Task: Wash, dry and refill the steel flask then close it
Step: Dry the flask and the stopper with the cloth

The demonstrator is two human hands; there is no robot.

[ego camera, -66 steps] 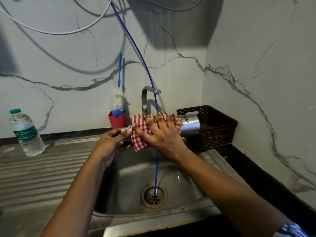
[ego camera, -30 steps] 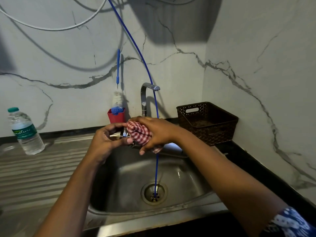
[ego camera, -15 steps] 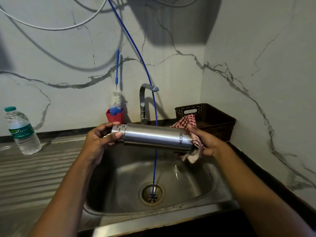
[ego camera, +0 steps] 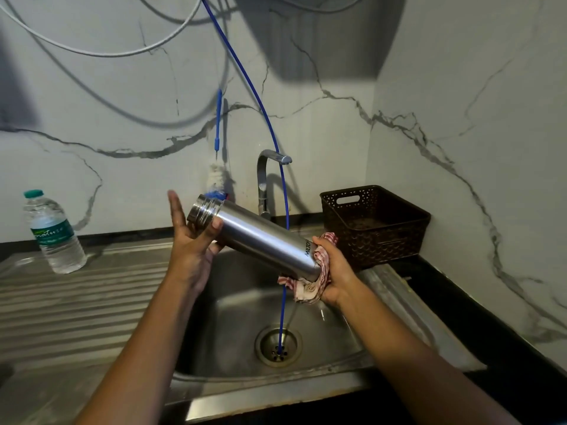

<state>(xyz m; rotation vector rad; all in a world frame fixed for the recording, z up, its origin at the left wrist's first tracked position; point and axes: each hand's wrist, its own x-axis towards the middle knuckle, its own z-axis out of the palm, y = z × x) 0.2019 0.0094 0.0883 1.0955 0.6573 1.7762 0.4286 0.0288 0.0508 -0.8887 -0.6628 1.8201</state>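
Observation:
The steel flask (ego camera: 260,237) hangs tilted over the sink (ego camera: 233,320), its threaded open neck up at the left and its base down at the right. My left hand (ego camera: 191,240) cups the neck end, thumb on the flask and fingers spread. My right hand (ego camera: 336,271) presses a red-and-white checked cloth (ego camera: 306,288) around the flask's base. No cap is in view.
A plastic water bottle (ego camera: 53,233) stands on the ribbed drainboard (ego camera: 76,305) at the left. Behind the sink rise the tap (ego camera: 265,182) and a bottle brush (ego camera: 218,154). A dark basket (ego camera: 372,225) sits at the right. A blue tube (ego camera: 283,302) drops into the drain.
The cloth slid from the flask's neck to its base with my right hand. The flask has since tilted, neck up. My left hand's fingers have opened around the neck.

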